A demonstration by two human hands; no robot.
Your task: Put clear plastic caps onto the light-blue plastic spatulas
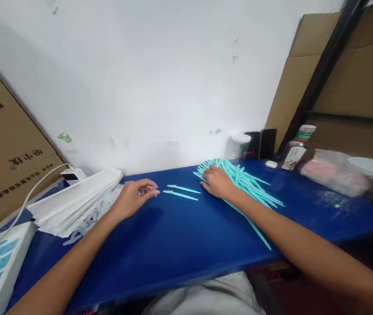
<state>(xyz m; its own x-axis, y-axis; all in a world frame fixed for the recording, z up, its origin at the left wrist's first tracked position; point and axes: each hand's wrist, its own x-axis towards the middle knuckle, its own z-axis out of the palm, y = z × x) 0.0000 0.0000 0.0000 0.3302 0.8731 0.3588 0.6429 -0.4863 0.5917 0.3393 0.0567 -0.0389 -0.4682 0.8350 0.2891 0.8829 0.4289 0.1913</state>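
My right hand (218,181) rests at the left side of a pile of slim turquoise plastic sticks (244,179), its fingers curled down over one of them; the fingertips are partly hidden. Two similar sticks, an upper one (183,189) and a lower one (180,195), lie side by side between my hands, each with a narrow neck at its left end. My left hand (139,194) hovers left of this pair, fingers bent and thumb apart, with nothing clear in it. Small translucent plastic pieces (99,210) lie scattered behind my left forearm.
A stack of white paper-like sheets (78,203) lies at the left, near a power strip (4,262) and a white plugged device (73,175). A labelled bottle (294,151), a lidded jar (239,146) and a plastic-wrapped pack (334,173) stand right on the blue table (173,249).
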